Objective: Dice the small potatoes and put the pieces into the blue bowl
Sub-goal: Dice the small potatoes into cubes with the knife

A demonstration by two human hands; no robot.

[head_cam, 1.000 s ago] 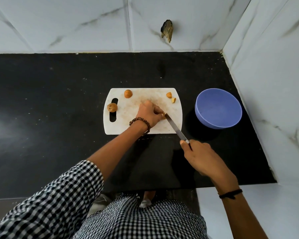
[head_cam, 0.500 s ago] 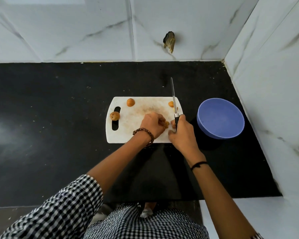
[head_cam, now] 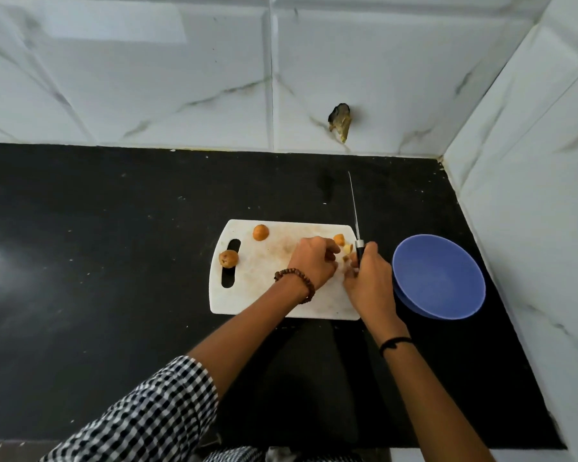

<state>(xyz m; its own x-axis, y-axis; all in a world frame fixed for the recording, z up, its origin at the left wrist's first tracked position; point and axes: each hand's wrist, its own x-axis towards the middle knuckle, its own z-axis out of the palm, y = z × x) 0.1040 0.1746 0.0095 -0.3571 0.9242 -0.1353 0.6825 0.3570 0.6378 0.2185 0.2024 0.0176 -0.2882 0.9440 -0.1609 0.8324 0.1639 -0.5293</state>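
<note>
- Steel-bladed, black-handled knife [head_cam: 355,211] has swung up from cutting and now points away, with the right hand [head_cam: 369,283] gripping its handle.
- The left hand [head_cam: 314,261] curls over the cut potato pieces [head_cam: 347,250] at the right edge of the white plastic cutting board [head_cam: 254,295]; I cannot tell whether it holds any.
- Moving the pieces into the round blue bowl [head_cam: 447,308] just beside looks like the next step.

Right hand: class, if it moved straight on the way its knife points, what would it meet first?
The right hand holds the knife pointing away over the black counter. That line looks free as far as the tiled back wall, which the blade tip would probably meet first; its height is unclear.
</note>
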